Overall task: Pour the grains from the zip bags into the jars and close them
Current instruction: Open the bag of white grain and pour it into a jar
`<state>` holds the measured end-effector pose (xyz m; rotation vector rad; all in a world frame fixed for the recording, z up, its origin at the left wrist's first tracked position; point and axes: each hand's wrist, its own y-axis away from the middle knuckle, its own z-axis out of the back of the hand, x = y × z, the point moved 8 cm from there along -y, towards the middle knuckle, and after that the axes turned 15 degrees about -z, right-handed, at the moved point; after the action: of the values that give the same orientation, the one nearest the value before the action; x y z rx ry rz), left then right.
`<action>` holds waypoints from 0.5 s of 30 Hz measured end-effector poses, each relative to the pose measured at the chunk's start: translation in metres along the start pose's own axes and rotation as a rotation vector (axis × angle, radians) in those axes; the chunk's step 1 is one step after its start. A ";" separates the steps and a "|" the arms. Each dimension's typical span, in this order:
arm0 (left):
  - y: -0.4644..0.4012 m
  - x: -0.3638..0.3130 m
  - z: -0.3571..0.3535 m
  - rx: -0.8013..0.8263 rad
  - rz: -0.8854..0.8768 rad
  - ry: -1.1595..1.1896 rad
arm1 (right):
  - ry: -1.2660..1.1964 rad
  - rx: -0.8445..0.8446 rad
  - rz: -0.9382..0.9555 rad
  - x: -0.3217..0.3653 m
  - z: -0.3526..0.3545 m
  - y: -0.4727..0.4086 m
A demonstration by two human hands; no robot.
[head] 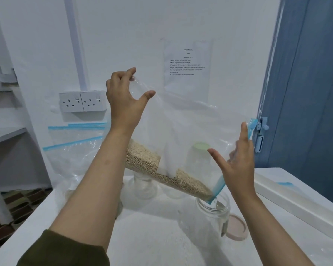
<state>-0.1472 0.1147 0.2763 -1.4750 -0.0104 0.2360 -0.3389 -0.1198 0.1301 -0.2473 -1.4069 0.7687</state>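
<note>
Wall sheet [187,62] headed "TASK & GOAL"

Zip bag [181,120]: clear glossy plastic film, blue strip. Jar [211,214]: clear smooth plastic. Grains [142,158]: matt beige. Desk [142,237]: matt white.

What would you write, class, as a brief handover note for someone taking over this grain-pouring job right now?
Left hand pinches the raised bottom corner of the clear zip bag with the blue seal. Right hand holds its blue mouth edge.
The bag's low corner sits at the open clear plastic jar; beige grains are mostly in the bag.
The round pink lid lies beside the jar.
Done: jar opened, bag tilted.
Left: finish pouring, close the jar, remaining bags.
</note>
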 end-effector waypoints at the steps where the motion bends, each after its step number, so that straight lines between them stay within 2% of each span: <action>1: -0.001 0.000 -0.001 0.002 0.001 0.004 | 0.003 -0.001 -0.001 -0.001 0.000 0.000; 15: -0.001 -0.001 -0.004 0.016 -0.004 0.003 | 0.004 0.001 -0.040 -0.003 -0.004 -0.001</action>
<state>-0.1476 0.1105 0.2769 -1.4587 -0.0092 0.2300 -0.3350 -0.1210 0.1275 -0.2192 -1.4036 0.7362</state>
